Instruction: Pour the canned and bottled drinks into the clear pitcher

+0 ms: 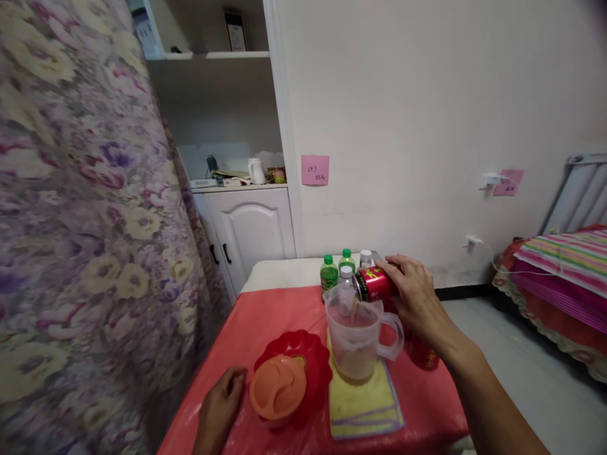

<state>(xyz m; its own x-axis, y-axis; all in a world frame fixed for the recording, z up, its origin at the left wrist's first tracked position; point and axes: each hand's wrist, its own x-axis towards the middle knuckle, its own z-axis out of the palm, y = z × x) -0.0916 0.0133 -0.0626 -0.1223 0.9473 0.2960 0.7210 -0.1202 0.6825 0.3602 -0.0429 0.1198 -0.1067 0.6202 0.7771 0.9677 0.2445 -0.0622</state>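
Note:
My right hand (415, 291) grips a red drink can (377, 284), tipped over to the left. A thin brown stream runs from the can's mouth into a clear plastic measuring jug (353, 354), which has a little liquid at its bottom. The jug stands on a folded yellow cloth (365, 407), its handle towards the right. Loosely curled, my left hand (222, 401) rests on the table with nothing visible in it. Beside it an orange divided bowl (277, 387) sits on a red scalloped dish (322, 370).
Several bottles stand behind the jug, among them a green-capped bottle (329, 275). A second red can (423, 354) is under my right wrist. A red cover (265, 309) lies over the table. A floral curtain (95, 221) hangs left; a bed (564, 272) is right.

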